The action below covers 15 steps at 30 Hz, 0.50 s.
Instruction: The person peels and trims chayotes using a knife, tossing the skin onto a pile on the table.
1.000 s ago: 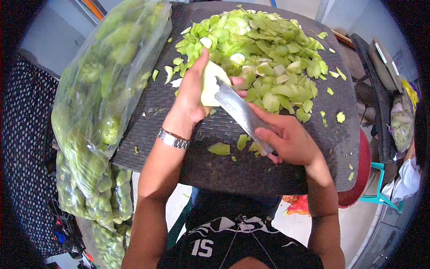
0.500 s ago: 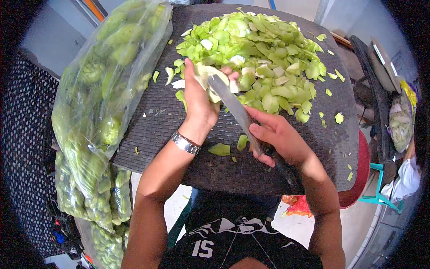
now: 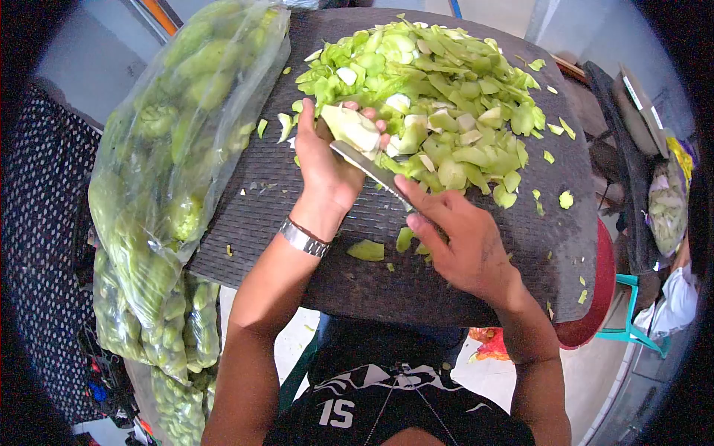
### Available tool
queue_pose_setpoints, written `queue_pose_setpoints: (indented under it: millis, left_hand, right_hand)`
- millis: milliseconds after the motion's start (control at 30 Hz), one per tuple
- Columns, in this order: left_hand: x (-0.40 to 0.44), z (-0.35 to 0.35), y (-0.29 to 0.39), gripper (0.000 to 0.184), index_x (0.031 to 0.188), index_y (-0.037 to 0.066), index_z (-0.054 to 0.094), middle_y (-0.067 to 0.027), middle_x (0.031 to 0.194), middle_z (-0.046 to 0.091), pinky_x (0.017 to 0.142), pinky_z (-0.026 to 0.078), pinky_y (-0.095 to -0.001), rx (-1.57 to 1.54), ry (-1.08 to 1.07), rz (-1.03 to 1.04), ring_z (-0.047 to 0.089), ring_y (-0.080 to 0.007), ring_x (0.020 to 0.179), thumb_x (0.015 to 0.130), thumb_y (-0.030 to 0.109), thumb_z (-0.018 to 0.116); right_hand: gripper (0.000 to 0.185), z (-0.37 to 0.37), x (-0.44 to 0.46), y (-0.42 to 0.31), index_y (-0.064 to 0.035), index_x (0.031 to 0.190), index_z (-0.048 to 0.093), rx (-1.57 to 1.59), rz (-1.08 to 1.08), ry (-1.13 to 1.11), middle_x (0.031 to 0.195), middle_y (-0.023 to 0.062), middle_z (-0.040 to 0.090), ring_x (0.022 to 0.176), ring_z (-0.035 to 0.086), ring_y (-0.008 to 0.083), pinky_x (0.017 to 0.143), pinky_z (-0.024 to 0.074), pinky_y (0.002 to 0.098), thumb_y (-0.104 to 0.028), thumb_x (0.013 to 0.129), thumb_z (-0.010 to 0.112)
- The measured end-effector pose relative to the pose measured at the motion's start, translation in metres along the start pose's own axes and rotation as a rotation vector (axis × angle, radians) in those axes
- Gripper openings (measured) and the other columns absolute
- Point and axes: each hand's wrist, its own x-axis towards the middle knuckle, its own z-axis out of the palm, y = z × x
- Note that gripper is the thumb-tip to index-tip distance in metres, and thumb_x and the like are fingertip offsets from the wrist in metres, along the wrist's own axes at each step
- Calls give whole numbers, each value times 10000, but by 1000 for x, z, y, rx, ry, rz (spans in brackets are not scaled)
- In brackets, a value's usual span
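Note:
My left hand (image 3: 327, 165), with a metal watch at the wrist, is wrapped round a peeled pale green vegetable (image 3: 352, 128) over the dark woven tabletop (image 3: 312, 286). My right hand (image 3: 457, 234) grips a knife (image 3: 372, 172), its blade slanting up and left to the lower side of the vegetable. Whether the edge touches the vegetable is unclear. Just beyond both hands lies a large heap of green peels and slices (image 3: 461, 89). Several loose peels (image 3: 366, 250) lie on the tabletop nearer my body.
A big clear plastic bag of green vegetables (image 3: 171, 141) rests along the table's left side, with more filled bags (image 3: 149, 316) below it. At the right are a red round object (image 3: 591, 297), a teal stool (image 3: 632, 320) and a bag (image 3: 667, 201).
The knife has turned and now lies along the vegetable's lower side, its blade seen more edge-on. My left hand has shifted slightly, and the vegetable shows a smoother pale face.

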Motion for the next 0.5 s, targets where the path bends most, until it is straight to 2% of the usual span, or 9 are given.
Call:
queue_pose_setpoints:
  millis: [233,333,433,500]
  left_hand:
    - [3,-6,7,505,1035,53,611,-159,1083,667,885,541,-495,-64,25,89,643,-361,1013,1020,537,469]
    - [0,1,8,503,914,79,583,-141,977,650,801,526,-447,-138,29,117,634,-322,878,1019,554,457]
    - [2,-6,12,479,957,63,607,-164,1119,665,915,545,-522,-184,-10,121,647,-378,1043,1014,519,474]
    - [1,-4,14,479,937,63,607,-177,1163,658,945,540,-546,-146,9,149,642,-397,1080,1016,515,470]
  right_hand:
    - [485,1,-3,-2,-257,1501,528,15,19,-41,784,149,511,737,594,338,707,500,460,-347,1028,585]
    - [486,1,-4,-2,-240,1506,526,77,16,-78,774,152,495,720,571,326,712,487,441,-364,1039,574]
    - [490,1,-3,-1,-219,1510,525,153,29,-105,762,146,482,698,543,312,707,469,424,-370,1046,566]
    - [490,1,-3,-2,-207,1510,525,170,33,-115,755,141,477,695,532,304,707,460,415,-365,1048,564]
